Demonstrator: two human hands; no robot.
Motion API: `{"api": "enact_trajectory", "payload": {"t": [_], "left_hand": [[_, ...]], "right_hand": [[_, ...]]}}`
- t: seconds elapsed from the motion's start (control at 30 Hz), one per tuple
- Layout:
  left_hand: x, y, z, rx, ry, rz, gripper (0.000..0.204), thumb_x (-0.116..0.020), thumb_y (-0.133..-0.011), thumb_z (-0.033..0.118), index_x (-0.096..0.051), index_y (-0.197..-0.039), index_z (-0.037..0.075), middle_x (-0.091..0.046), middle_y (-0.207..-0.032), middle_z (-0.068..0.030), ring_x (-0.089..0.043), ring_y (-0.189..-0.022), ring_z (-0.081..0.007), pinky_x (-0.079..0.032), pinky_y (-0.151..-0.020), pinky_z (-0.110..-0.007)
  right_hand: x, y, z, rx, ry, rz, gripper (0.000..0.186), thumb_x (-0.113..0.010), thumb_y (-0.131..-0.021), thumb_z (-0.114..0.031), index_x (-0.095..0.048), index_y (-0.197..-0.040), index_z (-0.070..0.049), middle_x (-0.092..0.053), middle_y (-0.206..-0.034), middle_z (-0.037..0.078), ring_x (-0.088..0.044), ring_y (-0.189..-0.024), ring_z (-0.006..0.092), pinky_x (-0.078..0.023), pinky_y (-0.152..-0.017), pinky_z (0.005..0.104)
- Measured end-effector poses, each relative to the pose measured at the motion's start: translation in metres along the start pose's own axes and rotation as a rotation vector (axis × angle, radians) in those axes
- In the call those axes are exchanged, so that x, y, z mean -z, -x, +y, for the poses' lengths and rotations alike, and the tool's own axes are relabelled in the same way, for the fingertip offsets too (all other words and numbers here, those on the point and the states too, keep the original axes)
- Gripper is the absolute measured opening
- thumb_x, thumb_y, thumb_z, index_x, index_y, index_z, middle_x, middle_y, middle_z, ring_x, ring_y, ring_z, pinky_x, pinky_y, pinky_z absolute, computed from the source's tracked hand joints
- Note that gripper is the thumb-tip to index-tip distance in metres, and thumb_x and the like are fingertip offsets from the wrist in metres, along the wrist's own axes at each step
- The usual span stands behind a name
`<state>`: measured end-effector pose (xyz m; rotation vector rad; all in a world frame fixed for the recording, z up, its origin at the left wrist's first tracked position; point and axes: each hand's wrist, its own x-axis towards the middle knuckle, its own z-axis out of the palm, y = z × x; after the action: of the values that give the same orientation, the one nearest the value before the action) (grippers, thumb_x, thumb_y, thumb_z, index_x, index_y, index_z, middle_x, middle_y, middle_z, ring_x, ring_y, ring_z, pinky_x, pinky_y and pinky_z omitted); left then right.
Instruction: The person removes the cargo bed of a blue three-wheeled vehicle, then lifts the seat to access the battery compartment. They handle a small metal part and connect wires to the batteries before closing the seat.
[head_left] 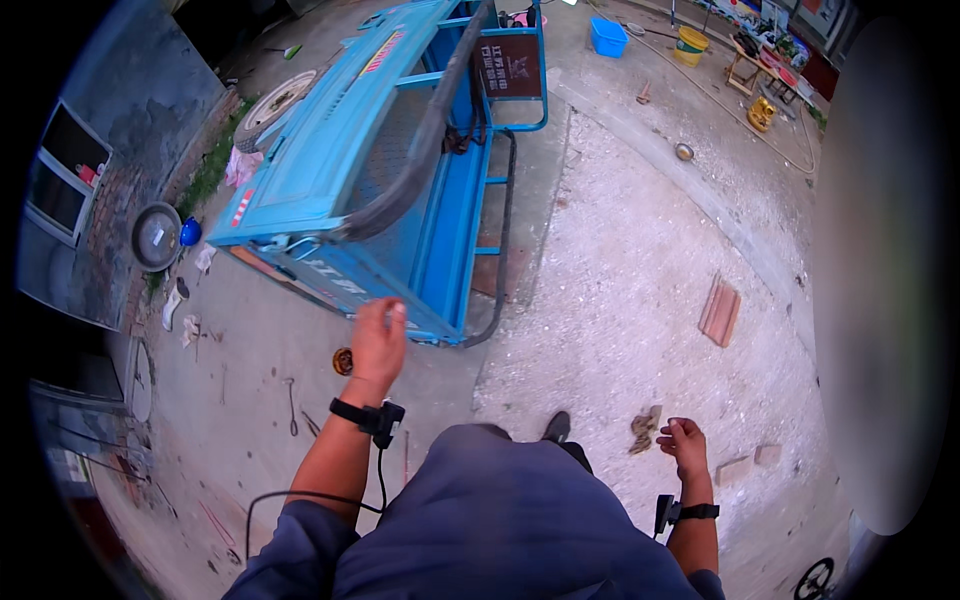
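A blue metal cargo cart (300, 210) lies tipped on its side, with a mesh panel and dark rubber edging. My left hand (382, 330) is raised at its nearest corner, fingers loosely extended and holding nothing that I can see; whether it touches the frame is unclear. Below that corner sits a small yellow-and-black round object (342, 362). My right hand (683, 445) hangs at the lower right, fingers loosely bent and apart, with nothing visible in it, near a crumpled brown rag (643, 430) on the ground.
Red tiles (719, 312) and pale bricks (733, 470) lie on the ground. Tools (291, 405) lie at left, near a metal basin (156, 235). A loose wheel (275, 105) is behind the cart. Blue tub (608, 38), hose (805, 168) and low bench (748, 70) stand far right.
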<state>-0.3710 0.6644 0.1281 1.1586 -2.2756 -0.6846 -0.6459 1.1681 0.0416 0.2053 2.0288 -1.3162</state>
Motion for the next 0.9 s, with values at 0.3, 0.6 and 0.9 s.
{"api": "enact_trajectory", "payload": {"t": [0.3, 0.6, 0.9], "left_hand": [[-0.025, -0.087, 0.101, -0.190, -0.315, 0.570, 0.022, -0.053, -0.098, 0.016, -0.062, -0.113, 0.002, -0.061, -0.124, -0.0123, -0.050, -0.125, -0.0341, -0.035, -0.108, -0.045], [-0.056, -0.153, 0.095, 0.064, -0.521, 0.858, 0.017, -0.052, -0.095, 0.013, -0.065, -0.105, 0.008, -0.064, -0.109, -0.0095, -0.058, -0.111, -0.0294, -0.029, -0.111, -0.050], [-0.061, -0.185, 0.095, 0.256, -0.581, 0.941, 0.018, -0.048, -0.091, 0.013, -0.058, -0.076, 0.008, -0.057, -0.077, -0.0081, -0.055, -0.080, -0.0279, -0.034, -0.103, -0.048]], "right_hand": [[-0.042, -0.206, -0.228, 0.599, 0.208, -0.213, 0.029, -0.063, -0.096, -0.022, -0.061, -0.114, 0.001, -0.067, -0.095, 0.009, -0.065, -0.080, 0.0151, -0.053, -0.070, 0.0271], [-0.283, -0.213, -0.460, 1.340, 0.309, -0.599, 0.024, -0.070, -0.087, -0.016, -0.068, -0.108, -0.006, -0.068, -0.106, 0.013, -0.066, -0.100, 0.0292, -0.051, -0.088, 0.0355], [-0.485, -0.215, -0.532, 1.933, 0.192, -0.779, 0.022, -0.064, -0.089, -0.021, -0.067, -0.108, -0.010, -0.064, -0.113, 0.009, -0.056, -0.116, 0.0328, -0.039, -0.103, 0.0496]]}}
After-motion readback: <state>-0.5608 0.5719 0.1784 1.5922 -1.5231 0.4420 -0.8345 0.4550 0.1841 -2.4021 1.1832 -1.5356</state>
